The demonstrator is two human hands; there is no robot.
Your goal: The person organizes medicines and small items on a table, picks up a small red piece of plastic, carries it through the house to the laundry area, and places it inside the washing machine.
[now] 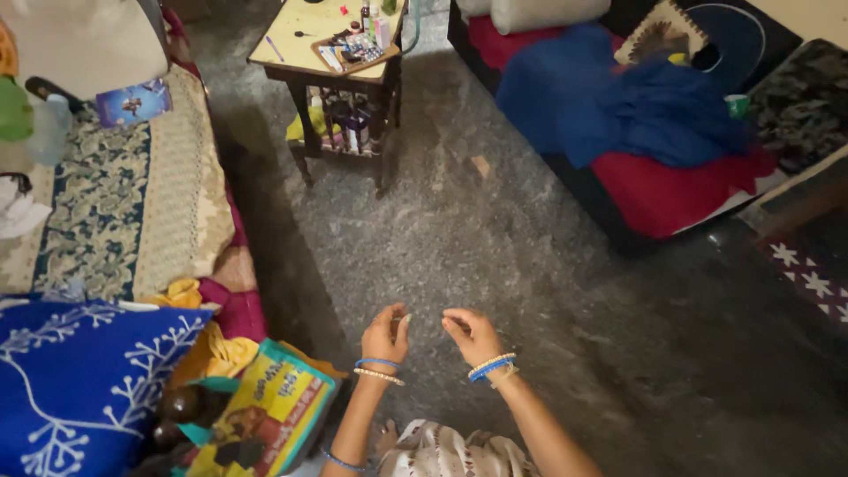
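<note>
Both pinched, left hand [385, 336] faces right hand [471, 336] above grey floor [495, 256].

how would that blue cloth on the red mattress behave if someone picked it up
The blue cloth would likely be floppy: it lies in soft folds and drapes over the edge of the red mattress. It looks bulky, so probably awkward to lift one-handed. It seems unlikely to roll or break.

A grey speckled stone floor [495, 256] is carrying everything here, spreading out bare beneath both grips. Far ahead of them a small wooden bench [305, 62] is standing on it, bearing a tray of small bottles [358, 49] and a pen [275, 48]. Left of the grips a yellow printed bag [265, 415] is resting on the floor, and off to their right a star-patterned rug [808, 269] is lying flat.
</note>
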